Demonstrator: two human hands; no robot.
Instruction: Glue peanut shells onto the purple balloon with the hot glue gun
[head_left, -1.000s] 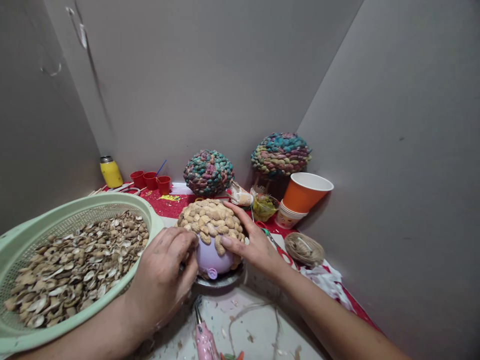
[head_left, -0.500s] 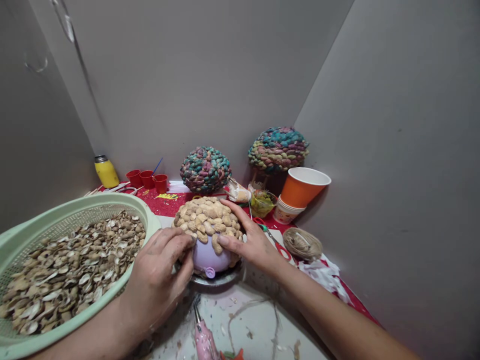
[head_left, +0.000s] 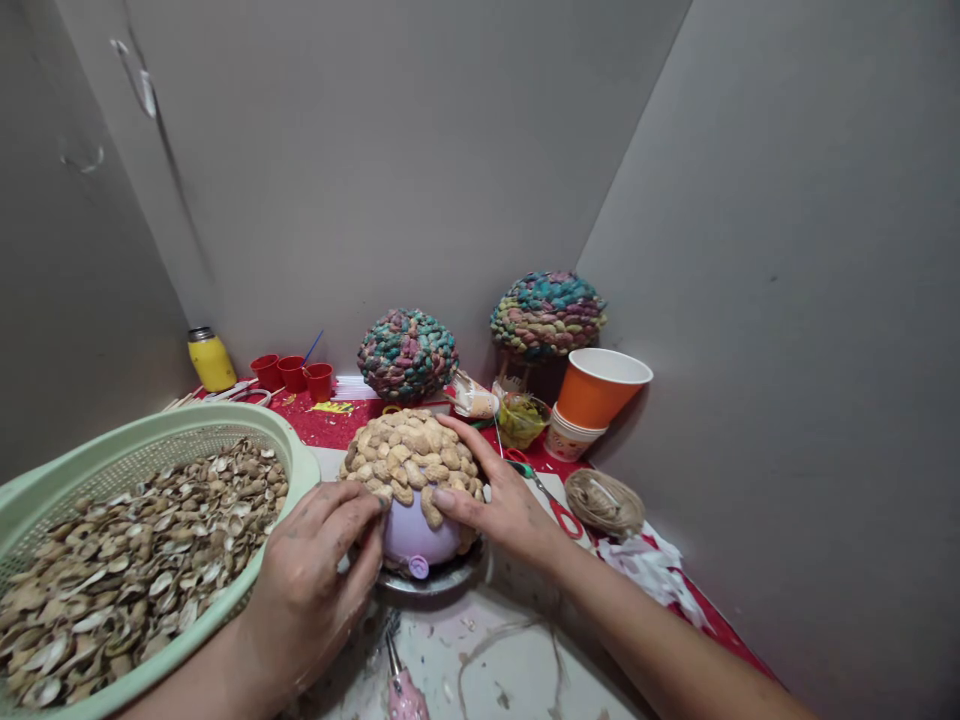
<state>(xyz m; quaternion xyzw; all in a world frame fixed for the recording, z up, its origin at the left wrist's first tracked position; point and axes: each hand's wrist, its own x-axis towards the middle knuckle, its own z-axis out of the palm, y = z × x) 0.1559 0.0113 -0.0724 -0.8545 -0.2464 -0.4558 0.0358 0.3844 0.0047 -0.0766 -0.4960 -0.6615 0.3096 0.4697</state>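
A lilac balloon (head_left: 421, 532) sits knot toward me on a shiny metal dish (head_left: 427, 582). Peanut shells (head_left: 409, 452) cover its top and sides, while a lilac patch around the knot stays bare. On the left edge of that patch, my left hand (head_left: 322, 560) pinches a peanut shell against the balloon; the fingertips partly hide the shell. My right hand (head_left: 510, 505) grips the balloon from the right, fingers over the top and thumb on a shell at the patch's upper edge. Below the dish lies a pink-handled tool (head_left: 405, 690) with a metal tip, partly cut off.
A green basket (head_left: 300, 460) of shell halves stands left. Behind are two coloured shell-covered balls (head_left: 409, 352), red cups (head_left: 319, 382), a yellow bottle (head_left: 211, 362) and an orange paper cup (head_left: 600, 385). Scissors (head_left: 562, 518), twine (head_left: 604, 502) and white strips (head_left: 652, 570) lie right.
The view has tilted slightly, so the scene sits a little lower. Both hands keep their places on the balloon, with the left fingertips still at the same edge.
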